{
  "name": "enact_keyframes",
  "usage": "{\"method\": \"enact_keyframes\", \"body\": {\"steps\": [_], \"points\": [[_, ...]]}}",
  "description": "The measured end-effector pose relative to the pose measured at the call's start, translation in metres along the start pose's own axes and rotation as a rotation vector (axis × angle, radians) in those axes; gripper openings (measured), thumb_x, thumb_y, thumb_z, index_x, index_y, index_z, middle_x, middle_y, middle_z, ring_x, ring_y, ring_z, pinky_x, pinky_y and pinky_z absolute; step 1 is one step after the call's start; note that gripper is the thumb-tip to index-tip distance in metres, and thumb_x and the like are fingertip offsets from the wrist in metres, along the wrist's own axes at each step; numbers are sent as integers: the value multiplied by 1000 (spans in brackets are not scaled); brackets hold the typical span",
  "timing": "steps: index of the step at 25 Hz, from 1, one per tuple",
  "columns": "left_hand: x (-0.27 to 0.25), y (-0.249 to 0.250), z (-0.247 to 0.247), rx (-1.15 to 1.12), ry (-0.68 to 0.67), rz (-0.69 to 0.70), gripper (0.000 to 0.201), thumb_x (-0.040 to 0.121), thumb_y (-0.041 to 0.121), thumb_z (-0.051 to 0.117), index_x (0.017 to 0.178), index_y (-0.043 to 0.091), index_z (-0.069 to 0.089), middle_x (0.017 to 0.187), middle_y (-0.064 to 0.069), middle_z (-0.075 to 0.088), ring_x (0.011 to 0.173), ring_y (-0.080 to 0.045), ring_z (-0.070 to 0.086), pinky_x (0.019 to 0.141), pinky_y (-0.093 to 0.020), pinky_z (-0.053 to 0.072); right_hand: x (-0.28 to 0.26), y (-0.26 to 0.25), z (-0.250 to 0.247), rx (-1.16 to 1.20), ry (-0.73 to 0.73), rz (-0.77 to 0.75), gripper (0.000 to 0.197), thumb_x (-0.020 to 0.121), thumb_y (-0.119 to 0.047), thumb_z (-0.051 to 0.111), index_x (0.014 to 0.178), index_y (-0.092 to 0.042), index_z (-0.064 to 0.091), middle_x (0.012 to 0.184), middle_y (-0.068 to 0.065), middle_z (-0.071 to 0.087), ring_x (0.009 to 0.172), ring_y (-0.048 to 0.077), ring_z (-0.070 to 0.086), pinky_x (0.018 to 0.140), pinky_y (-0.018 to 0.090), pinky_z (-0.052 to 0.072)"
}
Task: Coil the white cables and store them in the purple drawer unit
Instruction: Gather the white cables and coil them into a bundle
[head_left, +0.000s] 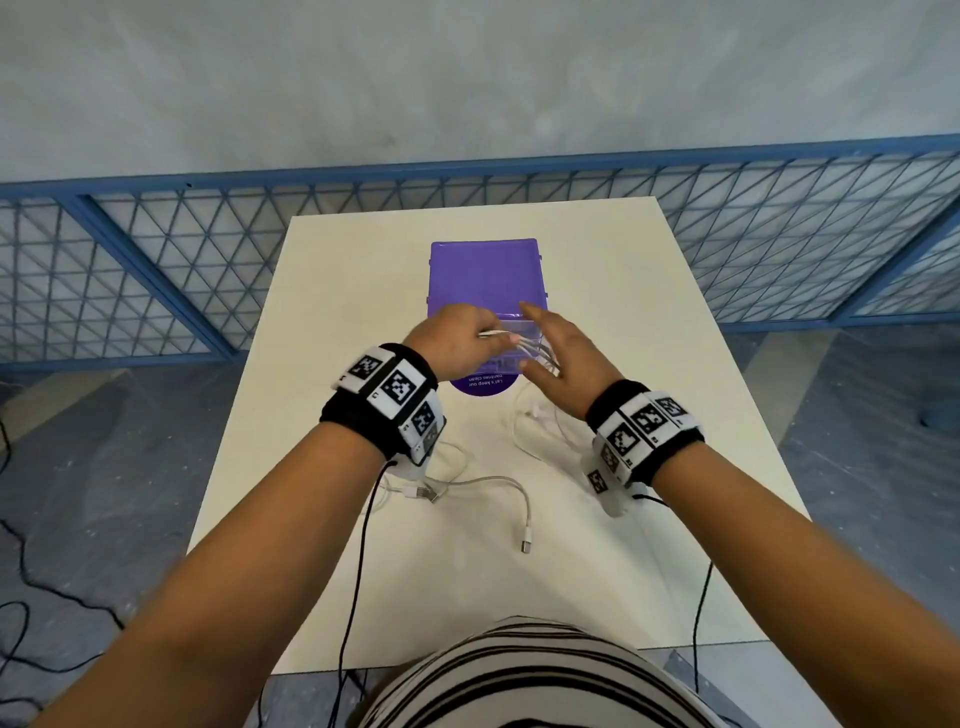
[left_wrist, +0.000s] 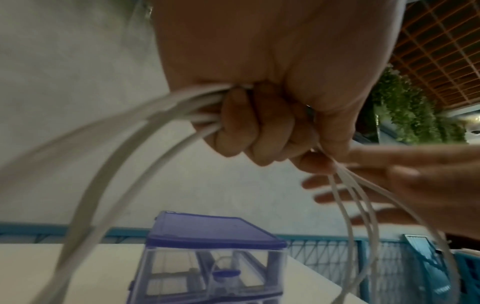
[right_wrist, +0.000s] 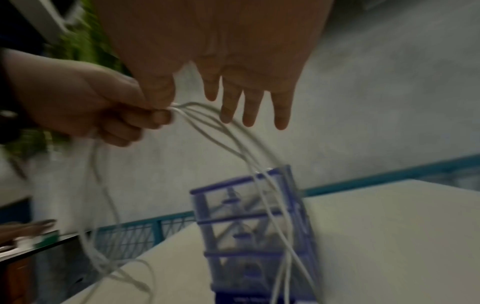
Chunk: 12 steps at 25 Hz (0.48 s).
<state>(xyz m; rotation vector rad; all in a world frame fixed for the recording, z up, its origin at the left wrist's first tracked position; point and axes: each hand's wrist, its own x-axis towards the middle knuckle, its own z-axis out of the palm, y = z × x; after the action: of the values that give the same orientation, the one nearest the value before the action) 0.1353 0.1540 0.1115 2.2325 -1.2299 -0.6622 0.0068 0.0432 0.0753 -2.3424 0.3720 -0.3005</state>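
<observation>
Left hand is gripping the coil in front of the drawer unit, right hand hovering wide open (holding nothing); unsupported loops are likely springing apart.

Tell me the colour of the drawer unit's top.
Purple; the drawer unit shows its solid purple top best in the head view. Its drawers below look clear.

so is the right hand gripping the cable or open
Open: the right hand has straight, spread fingers beside the cable loops; the left hand grips them.
</observation>
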Motion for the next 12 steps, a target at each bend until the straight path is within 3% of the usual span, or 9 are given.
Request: {"method": "enact_keyframes", "body": {"steps": [2,4,7,10,11,12], "points": [[4,2,4,-103,-6,44,25,88,32,55,96,9,63,101,-11,67,96,-23,61,87,-34,48,10,-17,3,43,-59,-28,45,87,-15,40,131,-6,34,125,17,56,107,28,55,85,22,37],[4,-6,0,-235,0,29,20,86,32,57,85,12,59,90,-11,63,80,-21,58,77,-33,46,15,-16,-3,61,-11,20,32,92,-11,35,121,-3,44,112,20,62,93,29,58,73,23,36],[-8,-23,-4,-254,-28,-15,31,89,31,53,70,8,56,65,-7,48,57,-12,45,60,-27,37,17,5,-23,29,144,109,21,92,-6,37,101,3,54,88,18,59,77,24,49,65,21,29],[-18,-31,1,-291,-31,-59,34,95,26,43,63,19,53,55,6,41,38,2,43,44,-10,34,11,41,-34,-66,133,313,21,93,-12,36,96,-2,54,78,17,53,73,29,48,67,30,33],[-18,-33,3,-323,-16,-58,35,96,25,41,64,19,54,55,7,41,40,3,44,46,-8,34,8,48,-34,-148,70,374,21,92,-14,37,100,-6,54,83,20,57,80,33,53,73,34,39],[-17,-34,4,-346,5,-40,36,96,24,40,63,19,55,55,7,42,44,2,45,51,-9,35,5,49,-32,-259,-9,393,24,90,-15,40,110,-11,52,99,21,61,96,36,55,87,40,41]]}}
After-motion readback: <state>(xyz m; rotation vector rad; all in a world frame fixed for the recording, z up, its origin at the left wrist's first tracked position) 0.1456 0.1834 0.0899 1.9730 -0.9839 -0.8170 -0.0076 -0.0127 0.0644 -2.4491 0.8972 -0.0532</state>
